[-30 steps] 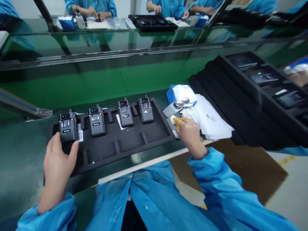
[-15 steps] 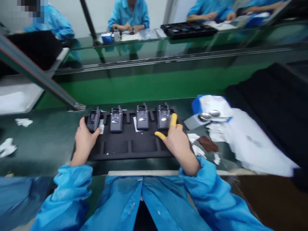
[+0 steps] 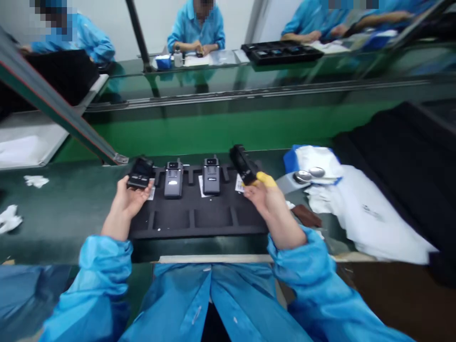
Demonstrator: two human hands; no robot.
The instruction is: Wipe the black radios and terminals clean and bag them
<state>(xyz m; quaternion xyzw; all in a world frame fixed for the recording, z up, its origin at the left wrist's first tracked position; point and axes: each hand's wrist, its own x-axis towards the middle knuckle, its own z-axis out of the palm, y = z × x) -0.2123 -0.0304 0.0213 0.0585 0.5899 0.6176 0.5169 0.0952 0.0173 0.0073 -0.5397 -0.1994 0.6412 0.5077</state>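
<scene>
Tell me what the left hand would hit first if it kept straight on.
Beyond the black handheld radio it holds, the left hand would probably meet the green panel first; depth is hard to judge here.

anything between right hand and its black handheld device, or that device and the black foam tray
Nothing visible blocks the right hand holding the black device; a white label lies on the foam tray near the device's lower end.

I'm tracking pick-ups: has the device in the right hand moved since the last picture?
Yes: against the tray, the device has risen from its pocket and tilted, top leaning left, in the right hand.
</scene>
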